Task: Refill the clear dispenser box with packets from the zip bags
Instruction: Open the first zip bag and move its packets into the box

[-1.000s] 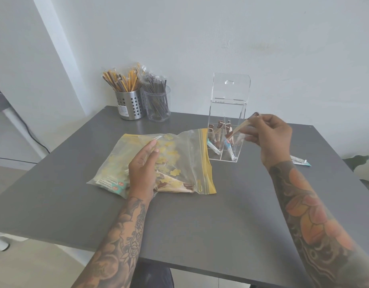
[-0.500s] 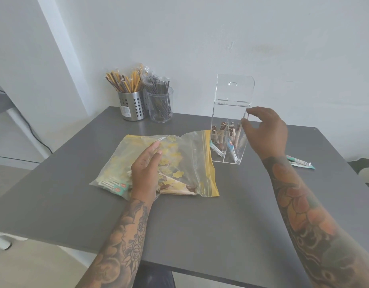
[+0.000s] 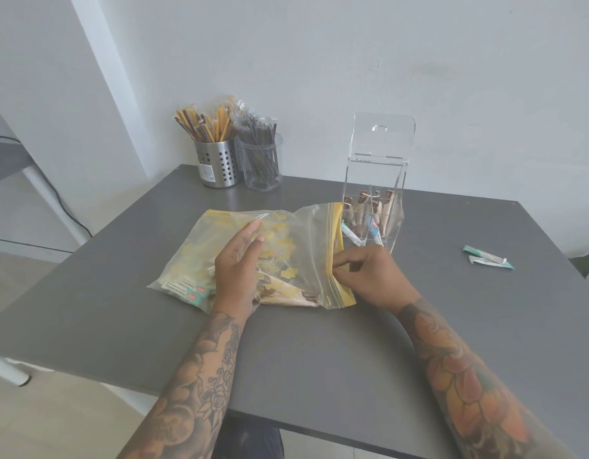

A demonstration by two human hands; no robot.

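I am pressing my left hand [image 3: 235,271] flat on the bag [image 3: 286,253], fingers straight and relaxed, so that hand is open and pinning the plastic to the worktop [image 3: 303,366]. My right hand [image 3: 369,276] is working at the yellow zip edge [image 3: 334,256] on the bag's right side; its fingers are curled and pinching that edge, so this grip is closed on the bag.

The bag is lying flat at the middle of the worktop, with brown and teal packets [image 3: 283,291] showing through its lower half. The box [image 3: 374,207] is standing upright just behind the bag's right corner, lid raised. Its compartments are holding a few upright sticks and are far from full, so I am judging the refill as at an early stage.

The step in hand, as I read it, is drawing the next packet out through the mouth. To do it well, I am advising that the left palm hold the bag down while the right fingers spread the zip and reach in. A single packet should be pinched by one end and drawn out level. A hard tug risks dragging the bag into the box, which looks light enough to tip.

Two loose packets [image 3: 488,260] are lying well apart to the right.
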